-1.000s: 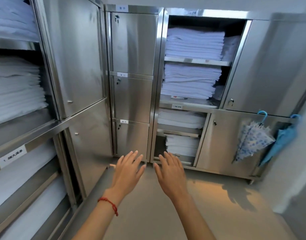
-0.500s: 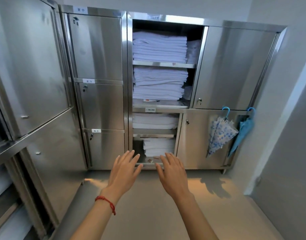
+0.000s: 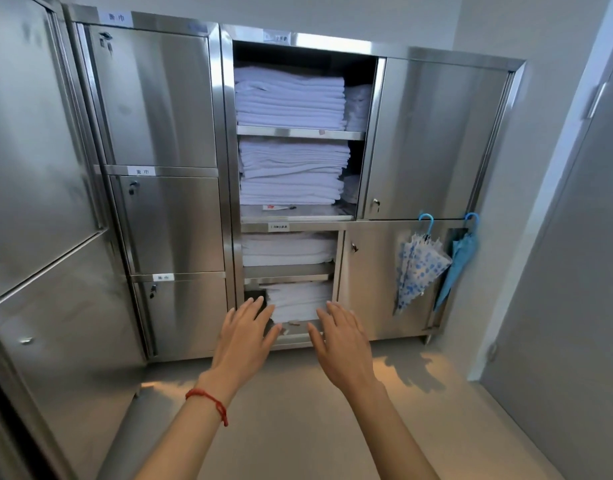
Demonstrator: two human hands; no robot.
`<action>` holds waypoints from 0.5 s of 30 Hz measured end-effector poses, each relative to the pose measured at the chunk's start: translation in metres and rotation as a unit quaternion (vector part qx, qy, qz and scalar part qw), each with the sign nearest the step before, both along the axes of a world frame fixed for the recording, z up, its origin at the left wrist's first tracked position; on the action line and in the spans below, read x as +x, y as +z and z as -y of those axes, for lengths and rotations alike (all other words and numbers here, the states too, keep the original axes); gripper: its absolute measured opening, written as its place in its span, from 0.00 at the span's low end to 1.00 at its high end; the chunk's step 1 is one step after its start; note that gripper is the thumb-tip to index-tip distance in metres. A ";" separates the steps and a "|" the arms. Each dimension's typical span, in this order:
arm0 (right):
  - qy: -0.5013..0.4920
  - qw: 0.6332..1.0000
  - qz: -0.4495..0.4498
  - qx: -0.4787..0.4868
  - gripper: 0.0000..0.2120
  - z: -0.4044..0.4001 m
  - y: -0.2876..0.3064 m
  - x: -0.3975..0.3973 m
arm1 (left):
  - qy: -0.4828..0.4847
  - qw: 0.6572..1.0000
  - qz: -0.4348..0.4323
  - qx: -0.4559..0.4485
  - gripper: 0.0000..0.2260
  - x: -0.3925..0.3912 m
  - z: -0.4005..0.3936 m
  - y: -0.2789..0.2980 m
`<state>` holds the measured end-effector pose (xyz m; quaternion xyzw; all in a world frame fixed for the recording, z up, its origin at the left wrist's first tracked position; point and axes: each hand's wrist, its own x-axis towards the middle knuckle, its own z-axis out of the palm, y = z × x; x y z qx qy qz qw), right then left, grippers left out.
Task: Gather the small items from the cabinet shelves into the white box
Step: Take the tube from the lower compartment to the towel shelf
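Observation:
A stainless steel cabinet [image 3: 433,140] stands ahead with its middle column open. Stacks of folded white linen [image 3: 289,98] fill the four open shelves. Small items lie at the shelf fronts: a small red-and-white packet [image 3: 274,207] under the second stack and a tiny brownish piece [image 3: 293,322] on the bottom shelf. My left hand [image 3: 244,336] and my right hand [image 3: 341,337] are stretched out, palms down, fingers straight, in front of the bottom shelf, holding nothing. No white box is in view.
Two folded umbrellas, one with blue spots [image 3: 417,268] and one plain blue [image 3: 459,261], hang on the lower right cabinet door. Closed steel doors [image 3: 159,98] line the left side. A grey wall or door [image 3: 575,271] stands on the right. The floor [image 3: 298,410] is pale.
The view has swung right and moved closer to the open cabinet column. Both hands stay outstretched and now reach in front of the bottom shelf.

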<state>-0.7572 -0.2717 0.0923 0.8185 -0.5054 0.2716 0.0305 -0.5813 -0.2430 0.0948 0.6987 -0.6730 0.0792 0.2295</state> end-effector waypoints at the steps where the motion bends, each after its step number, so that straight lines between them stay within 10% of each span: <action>1: -0.001 1.000 -0.001 0.000 0.23 0.003 0.000 0.000 | -0.003 1.000 0.000 0.000 0.23 0.001 0.004 0.000; 15: 0.007 1.000 -0.015 0.016 0.24 0.102 -0.008 0.001 | -0.010 1.000 0.001 -0.001 0.23 -0.005 0.097 -0.007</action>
